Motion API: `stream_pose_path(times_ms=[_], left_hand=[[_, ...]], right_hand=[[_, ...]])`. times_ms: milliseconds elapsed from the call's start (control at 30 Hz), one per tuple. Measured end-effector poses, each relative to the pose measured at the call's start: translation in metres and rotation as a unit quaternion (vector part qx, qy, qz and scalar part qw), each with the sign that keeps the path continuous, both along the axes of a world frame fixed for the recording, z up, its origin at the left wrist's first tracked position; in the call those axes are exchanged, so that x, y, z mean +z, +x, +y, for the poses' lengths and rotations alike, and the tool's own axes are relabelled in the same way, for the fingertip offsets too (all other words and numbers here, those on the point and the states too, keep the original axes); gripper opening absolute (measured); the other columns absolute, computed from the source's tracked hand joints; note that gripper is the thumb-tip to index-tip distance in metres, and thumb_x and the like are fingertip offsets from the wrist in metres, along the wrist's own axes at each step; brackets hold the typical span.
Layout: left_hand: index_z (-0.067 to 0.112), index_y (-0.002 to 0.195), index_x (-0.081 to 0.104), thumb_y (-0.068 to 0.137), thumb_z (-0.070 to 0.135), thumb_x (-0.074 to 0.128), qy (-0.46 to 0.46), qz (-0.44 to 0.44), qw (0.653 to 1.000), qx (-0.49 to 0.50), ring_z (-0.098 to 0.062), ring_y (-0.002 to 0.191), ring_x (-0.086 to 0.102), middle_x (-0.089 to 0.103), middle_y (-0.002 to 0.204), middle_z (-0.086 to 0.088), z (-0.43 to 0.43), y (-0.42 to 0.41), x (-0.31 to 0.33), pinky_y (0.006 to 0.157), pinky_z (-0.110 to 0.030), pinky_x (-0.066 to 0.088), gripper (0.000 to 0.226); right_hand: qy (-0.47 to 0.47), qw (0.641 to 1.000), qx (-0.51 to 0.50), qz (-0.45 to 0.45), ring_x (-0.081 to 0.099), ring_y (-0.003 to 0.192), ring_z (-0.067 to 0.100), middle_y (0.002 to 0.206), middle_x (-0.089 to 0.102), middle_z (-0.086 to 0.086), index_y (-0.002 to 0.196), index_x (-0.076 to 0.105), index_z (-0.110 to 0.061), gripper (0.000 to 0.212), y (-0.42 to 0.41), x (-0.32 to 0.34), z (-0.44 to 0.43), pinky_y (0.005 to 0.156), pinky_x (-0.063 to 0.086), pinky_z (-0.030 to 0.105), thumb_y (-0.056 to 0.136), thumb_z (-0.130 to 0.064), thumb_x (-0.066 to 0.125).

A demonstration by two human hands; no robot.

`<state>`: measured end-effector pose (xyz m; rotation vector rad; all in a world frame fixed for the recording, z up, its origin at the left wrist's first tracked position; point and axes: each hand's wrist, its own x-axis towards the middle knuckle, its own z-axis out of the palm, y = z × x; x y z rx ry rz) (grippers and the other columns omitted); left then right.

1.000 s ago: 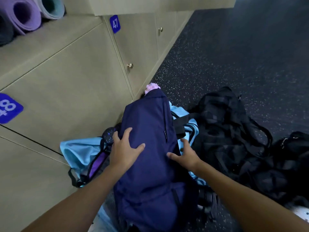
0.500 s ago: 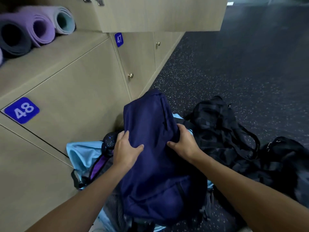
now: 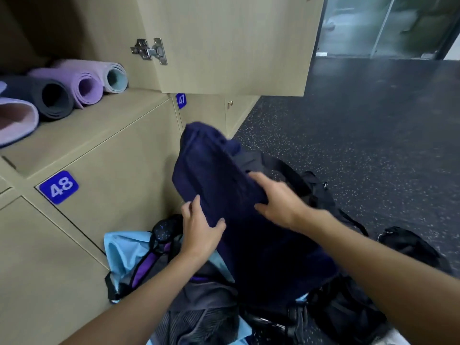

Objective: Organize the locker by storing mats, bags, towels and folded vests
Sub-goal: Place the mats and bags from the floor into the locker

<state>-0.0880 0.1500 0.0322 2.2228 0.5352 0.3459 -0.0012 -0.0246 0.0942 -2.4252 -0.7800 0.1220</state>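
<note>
A navy blue backpack is held up off the pile of bags on the floor, its top tilted toward the lockers. My left hand grips its left edge and my right hand grips its right edge. Beneath it lie a light blue bag and black bags. Several rolled mats in purple, dark grey and pink lie in the open locker compartment at upper left.
The open locker door hangs above the backpack, its hinge showing. Closed lockers numbered 48 and 47 line the left side. Dark speckled floor stretches to the right. Another black bag sits at far right.
Both hands have lifted the navy backpack up from the pile and toward the lockers. The view has tilted up, showing the open compartment and door.
</note>
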Motion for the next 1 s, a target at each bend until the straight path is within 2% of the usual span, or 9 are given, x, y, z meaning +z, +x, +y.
stream_pose_path(times_ms=[133, 267, 367, 500, 600, 700, 800, 867, 1000], left_hand=[[0.021, 0.155, 0.025, 0.081, 0.024, 0.074, 0.241, -0.032, 0.959, -0.143, -0.025, 0.146, 0.023, 0.018, 0.160, -0.007, 0.038, -0.010, 0.000, 0.119, -0.039, 0.024, 0.089], [0.036, 0.156, 0.016, 0.087, 0.048, 0.065, 0.410, 0.174, 0.826, -0.346, -0.014, 0.153, -0.005, 0.005, 0.166, 0.008, 0.072, 0.001, 0.003, 0.124, -0.047, -0.001, 0.086], [0.036, 0.157, 0.014, 0.086, 0.058, 0.062, 0.458, 0.265, 0.750, -0.397, -0.014, 0.153, -0.006, 0.010, 0.166, 0.007, 0.072, 0.017, -0.001, 0.121, -0.052, -0.008, 0.087], [0.031, 0.158, 0.013, 0.092, 0.054, 0.057, 0.494, 0.261, 0.715, -0.421, -0.015, 0.154, -0.003, 0.019, 0.164, 0.006, 0.063, 0.040, -0.009, 0.121, -0.055, -0.005, 0.082], [0.025, 0.156, 0.024, 0.094, 0.056, 0.053, 0.520, 0.248, 0.686, -0.445, -0.016, 0.153, -0.006, 0.014, 0.165, 0.002, 0.055, 0.059, -0.015, 0.122, -0.053, -0.002, 0.075], [0.022, 0.150, 0.035, 0.094, 0.058, 0.051, 0.505, 0.249, 0.679, -0.471, -0.016, 0.153, -0.006, 0.009, 0.166, 0.002, 0.044, 0.082, -0.019, 0.123, -0.051, 0.001, 0.068], [0.017, 0.151, 0.026, 0.089, 0.061, 0.058, 0.479, 0.257, 0.681, -0.491, -0.018, 0.154, 0.000, 0.023, 0.162, 0.000, 0.031, 0.105, -0.023, 0.123, -0.050, 0.001, 0.082], [0.017, 0.157, 0.014, 0.083, 0.066, 0.063, 0.485, 0.267, 0.665, -0.501, -0.020, 0.153, 0.002, 0.023, 0.161, -0.003, 0.022, 0.119, -0.027, 0.123, -0.050, 0.001, 0.101], [0.020, 0.159, 0.004, 0.072, 0.072, 0.069, 0.489, 0.273, 0.639, -0.527, -0.020, 0.153, -0.007, 0.000, 0.167, -0.005, 0.006, 0.142, -0.043, 0.124, -0.047, -0.002, 0.120]], right_hand=[[-0.063, 0.993, 0.064, 0.078, 0.057, 0.114, 0.038, 0.124, 0.064, 0.015, 0.137, 0.041, -0.023, 0.059, -0.043, -0.067, 0.021, 0.091, 0.046, 0.041, 0.082, -0.007, 0.055], [-0.086, 0.987, 0.076, 0.114, 0.056, 0.113, 0.042, 0.125, 0.061, 0.020, 0.149, 0.023, -0.020, 0.064, -0.073, -0.105, 0.035, 0.091, 0.046, 0.045, 0.091, -0.011, 0.048], [-0.061, 0.989, 0.057, 0.120, 0.057, 0.108, 0.042, 0.122, 0.062, 0.020, 0.152, 0.016, -0.018, 0.066, -0.076, -0.114, 0.032, 0.085, 0.046, 0.044, 0.094, -0.011, 0.047], [-0.040, 0.989, 0.015, 0.138, 0.058, 0.109, 0.039, 0.120, 0.063, 0.020, 0.154, 0.009, -0.014, 0.071, -0.061, -0.123, 0.018, 0.085, 0.045, 0.040, 0.097, -0.022, 0.050], [-0.052, 0.992, -0.005, 0.113, 0.050, 0.125, 0.029, 0.131, 0.059, 0.010, 0.155, 0.009, -0.012, 0.076, -0.050, -0.134, 0.007, 0.104, 0.034, 0.038, 0.096, -0.034, 0.052], [-0.086, 0.991, -0.082, 0.064, 0.015, 0.147, 0.025, 0.156, 0.024, 0.009, 0.154, 0.012, -0.017, 0.086, -0.042, -0.147, -0.005, 0.117, 0.013, 0.040, 0.090, -0.055, 0.055], [-0.106, 0.975, -0.158, 0.113, -0.012, 0.151, 0.028, 0.163, -0.006, 0.014, 0.156, -0.003, -0.017, 0.114, -0.032, -0.159, -0.017, 0.120, -0.002, 0.045, 0.077, -0.071, 0.060], [-0.087, 0.964, -0.189, 0.167, -0.008, 0.151, 0.031, 0.163, -0.011, 0.017, 0.155, -0.008, -0.016, 0.126, -0.026, -0.166, -0.023, 0.121, 0.002, 0.044, 0.070, -0.072, 0.067], [-0.032, 0.945, -0.208, 0.249, 0.012, 0.149, 0.034, 0.162, 0.001, 0.020, 0.154, -0.012, -0.012, 0.139, -0.016, -0.182, -0.028, 0.120, 0.017, 0.040, 0.064, -0.067, 0.077]])
